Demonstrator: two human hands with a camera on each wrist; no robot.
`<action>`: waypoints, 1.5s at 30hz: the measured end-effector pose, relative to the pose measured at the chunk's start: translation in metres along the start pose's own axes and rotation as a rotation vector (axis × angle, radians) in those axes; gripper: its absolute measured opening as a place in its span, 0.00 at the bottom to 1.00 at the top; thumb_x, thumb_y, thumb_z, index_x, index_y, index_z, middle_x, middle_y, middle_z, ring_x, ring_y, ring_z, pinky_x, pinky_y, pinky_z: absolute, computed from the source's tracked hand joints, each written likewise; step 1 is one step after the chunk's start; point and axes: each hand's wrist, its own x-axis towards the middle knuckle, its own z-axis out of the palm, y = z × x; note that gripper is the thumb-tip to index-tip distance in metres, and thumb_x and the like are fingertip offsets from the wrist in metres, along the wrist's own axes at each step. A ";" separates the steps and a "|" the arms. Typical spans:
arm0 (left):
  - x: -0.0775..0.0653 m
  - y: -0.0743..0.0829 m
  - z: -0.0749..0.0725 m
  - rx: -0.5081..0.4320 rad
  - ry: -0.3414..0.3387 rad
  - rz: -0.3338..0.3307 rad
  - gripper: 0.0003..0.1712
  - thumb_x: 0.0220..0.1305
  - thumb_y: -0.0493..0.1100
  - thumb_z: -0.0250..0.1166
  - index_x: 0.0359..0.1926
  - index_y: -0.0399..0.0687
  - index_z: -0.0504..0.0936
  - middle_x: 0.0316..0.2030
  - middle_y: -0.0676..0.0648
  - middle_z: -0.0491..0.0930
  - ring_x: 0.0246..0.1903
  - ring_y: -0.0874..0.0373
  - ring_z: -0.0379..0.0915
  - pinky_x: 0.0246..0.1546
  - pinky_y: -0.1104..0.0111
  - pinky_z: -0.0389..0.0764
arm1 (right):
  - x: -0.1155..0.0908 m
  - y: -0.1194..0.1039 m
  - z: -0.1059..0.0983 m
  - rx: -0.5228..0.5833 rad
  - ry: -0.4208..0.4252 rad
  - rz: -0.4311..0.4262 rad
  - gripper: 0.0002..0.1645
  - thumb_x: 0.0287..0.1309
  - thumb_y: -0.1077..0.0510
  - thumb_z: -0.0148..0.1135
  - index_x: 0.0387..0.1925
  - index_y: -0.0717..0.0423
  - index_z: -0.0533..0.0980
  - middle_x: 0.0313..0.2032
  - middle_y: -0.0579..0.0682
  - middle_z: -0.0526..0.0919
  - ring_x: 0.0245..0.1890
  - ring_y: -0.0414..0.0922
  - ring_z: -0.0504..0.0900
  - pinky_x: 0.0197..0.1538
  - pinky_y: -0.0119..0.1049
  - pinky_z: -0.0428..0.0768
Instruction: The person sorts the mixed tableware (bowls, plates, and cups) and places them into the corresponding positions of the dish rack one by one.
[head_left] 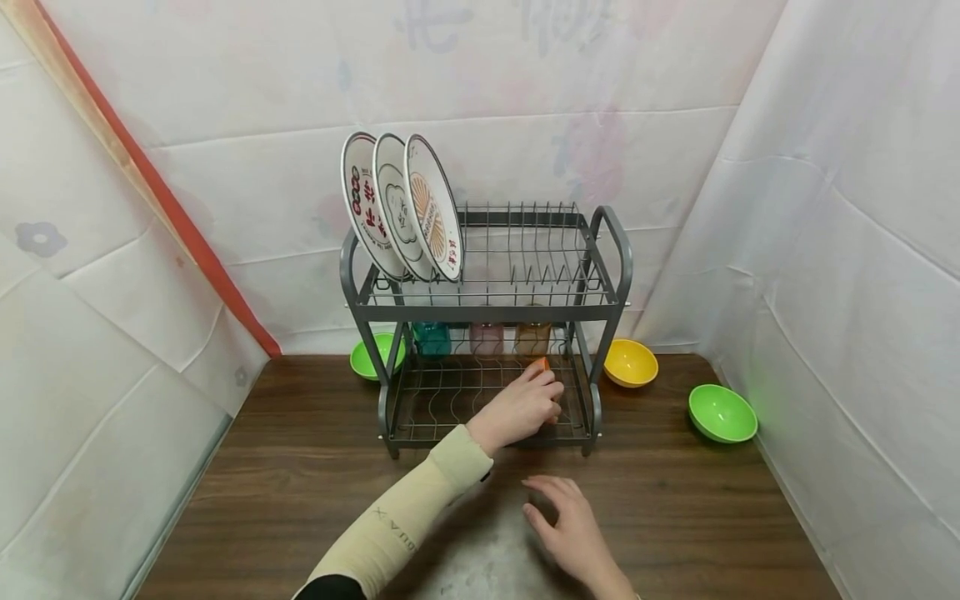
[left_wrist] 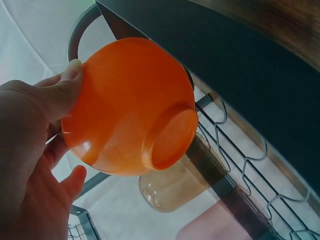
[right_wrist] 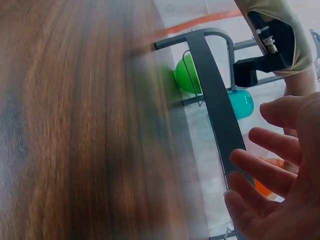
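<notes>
A: Please begin from the near side. What do you see first?

B: The right hand [head_left: 572, 532] is nearest, over the worktop [head_left: 285, 483]. Its fingers are loosely spread, the thumb stands apart, and it holds nothing. Farther in, the left hand [head_left: 519, 408] reaches into the lower tier of the dish rack [head_left: 487, 313] and grips an orange bowl [left_wrist: 120, 100].

A: Where is this bowl exactly?

B: It is toward the right side of the lower tier, and it is tilted, with its base turned partly to the left wrist camera. Whether it touches the wires, I cannot tell.

A: And how will it handle?

B: I judge that it is light and stiff, perhaps of hard plastic, so it should not break easily. But the surface is glossy, therefore I think it could slip.

A: Then where should one take hold?

B: At the rim, I would say, as this hand does: the thumb lies at the edge, and the other fingers go behind, partly hidden. The round wall gives less to hold.

A: What is beyond it?

B: At the back are an amber cup [head_left: 534, 340], a pink cup [head_left: 487, 339] and a teal cup [head_left: 433, 340]. They look more fragile, perhaps glass, so I would avoid a bump
</notes>
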 end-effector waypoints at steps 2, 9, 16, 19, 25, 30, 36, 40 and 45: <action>0.001 0.001 0.000 0.002 -0.002 0.000 0.08 0.67 0.46 0.67 0.32 0.59 0.91 0.36 0.55 0.75 0.43 0.55 0.68 0.64 0.56 0.65 | 0.000 0.003 -0.002 -0.002 0.015 0.002 0.18 0.58 0.59 0.71 0.51 0.47 0.83 0.51 0.43 0.83 0.51 0.41 0.77 0.51 0.48 0.78; 0.007 0.003 0.001 0.009 -0.005 0.001 0.11 0.69 0.44 0.65 0.30 0.60 0.89 0.36 0.55 0.74 0.42 0.56 0.67 0.59 0.60 0.67 | 0.001 0.014 -0.013 -0.007 0.067 0.066 0.18 0.55 0.60 0.73 0.49 0.49 0.83 0.50 0.40 0.83 0.51 0.41 0.77 0.51 0.50 0.78; 0.012 0.007 0.007 -0.015 0.001 0.002 0.11 0.68 0.43 0.66 0.29 0.60 0.90 0.35 0.56 0.75 0.41 0.57 0.67 0.58 0.61 0.67 | 0.000 0.021 -0.020 0.007 0.064 0.114 0.17 0.57 0.60 0.72 0.50 0.50 0.83 0.50 0.39 0.83 0.53 0.43 0.77 0.53 0.52 0.77; 0.013 0.008 0.010 -0.015 0.000 -0.002 0.11 0.68 0.44 0.66 0.30 0.60 0.90 0.35 0.56 0.75 0.41 0.57 0.67 0.57 0.61 0.67 | -0.001 0.025 -0.022 -0.013 0.079 0.114 0.17 0.57 0.61 0.72 0.49 0.51 0.83 0.50 0.41 0.83 0.52 0.44 0.77 0.53 0.53 0.76; 0.014 0.010 0.014 -0.029 0.011 -0.020 0.08 0.68 0.48 0.67 0.33 0.60 0.90 0.36 0.57 0.76 0.42 0.58 0.68 0.58 0.60 0.67 | 0.001 0.033 -0.033 -0.056 0.111 0.131 0.18 0.56 0.62 0.73 0.49 0.53 0.83 0.49 0.47 0.84 0.52 0.49 0.78 0.53 0.56 0.75; 0.015 0.014 0.015 -0.081 0.025 -0.031 0.05 0.67 0.50 0.67 0.35 0.60 0.89 0.38 0.57 0.79 0.44 0.58 0.70 0.59 0.61 0.66 | 0.001 0.043 -0.043 -0.092 0.147 0.141 0.17 0.56 0.63 0.73 0.49 0.54 0.83 0.49 0.47 0.84 0.51 0.50 0.79 0.52 0.55 0.76; 0.006 0.020 0.009 -0.191 0.038 -0.053 0.09 0.69 0.50 0.66 0.45 0.57 0.88 0.48 0.56 0.82 0.55 0.59 0.71 0.67 0.60 0.62 | 0.002 0.051 -0.054 -0.130 0.187 0.132 0.17 0.56 0.64 0.72 0.48 0.56 0.83 0.47 0.52 0.85 0.49 0.53 0.79 0.49 0.56 0.77; -0.001 0.026 0.005 -0.224 0.052 -0.078 0.10 0.69 0.49 0.64 0.49 0.56 0.87 0.53 0.54 0.80 0.58 0.58 0.70 0.67 0.61 0.61 | 0.002 0.055 -0.062 -0.143 0.192 0.151 0.16 0.57 0.64 0.71 0.49 0.58 0.83 0.48 0.54 0.84 0.50 0.56 0.79 0.49 0.58 0.77; -0.009 0.032 0.000 -0.262 0.117 -0.070 0.12 0.71 0.49 0.63 0.50 0.54 0.86 0.53 0.53 0.80 0.57 0.58 0.71 0.68 0.63 0.61 | 0.004 0.060 -0.070 -0.162 0.210 0.154 0.15 0.59 0.64 0.69 0.48 0.59 0.82 0.47 0.56 0.84 0.48 0.57 0.79 0.47 0.58 0.76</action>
